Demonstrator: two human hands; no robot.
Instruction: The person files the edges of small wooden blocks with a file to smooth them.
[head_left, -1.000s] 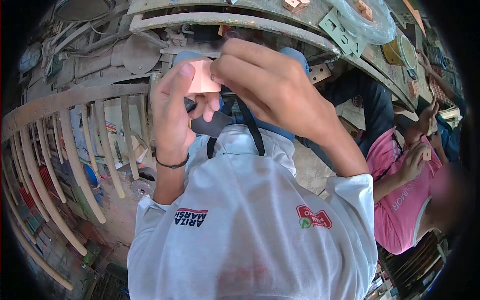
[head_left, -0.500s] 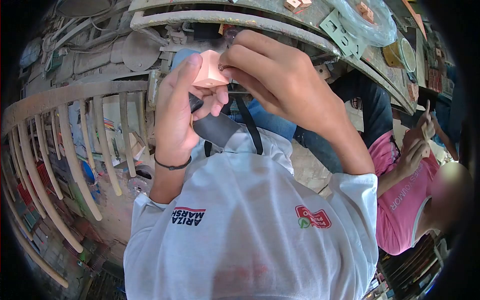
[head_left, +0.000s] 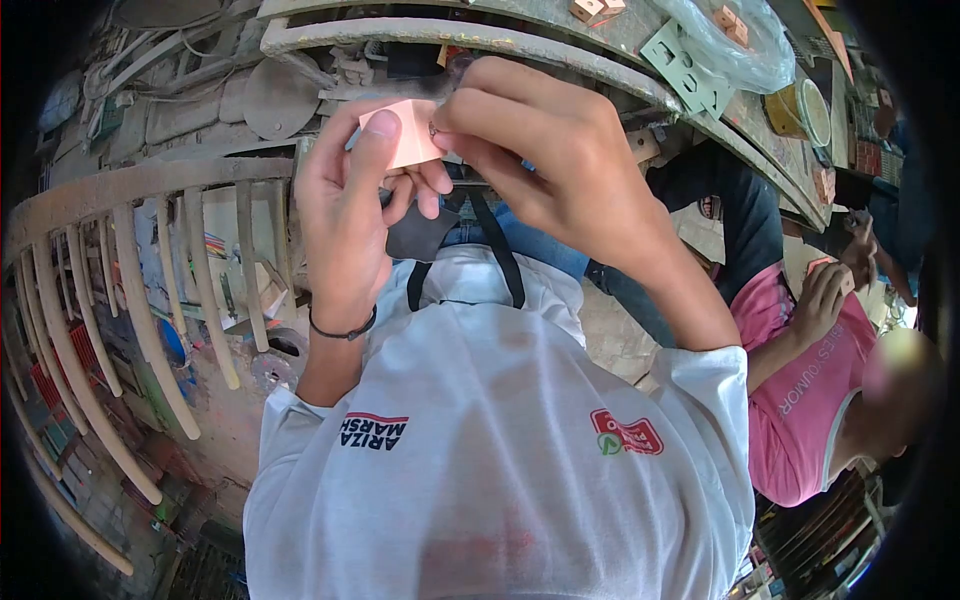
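Observation:
My left hand (head_left: 350, 200) is closed around a pale pink wooden block (head_left: 407, 135), with the thumb on its face. At the block's right side, my right hand (head_left: 550, 150) pinches a small dark metal piece (head_left: 433, 131), too small to make out well, against the block. A dark grey flap of material (head_left: 420, 235) hangs just below the left fingers, above my lap.
A worktable (head_left: 550, 35) runs along the top, bearing small wooden blocks (head_left: 587, 10), a green template (head_left: 685, 70) and a plastic bag (head_left: 745, 50). A tin (head_left: 800, 110) stands at its right. A wooden slatted chair (head_left: 150, 190) is left; a co-worker in pink (head_left: 800, 400) sits right, holding a block.
The block has turned and shifted slightly left in my left hand, and less of the dark flap is covered. The co-worker's hands have moved.

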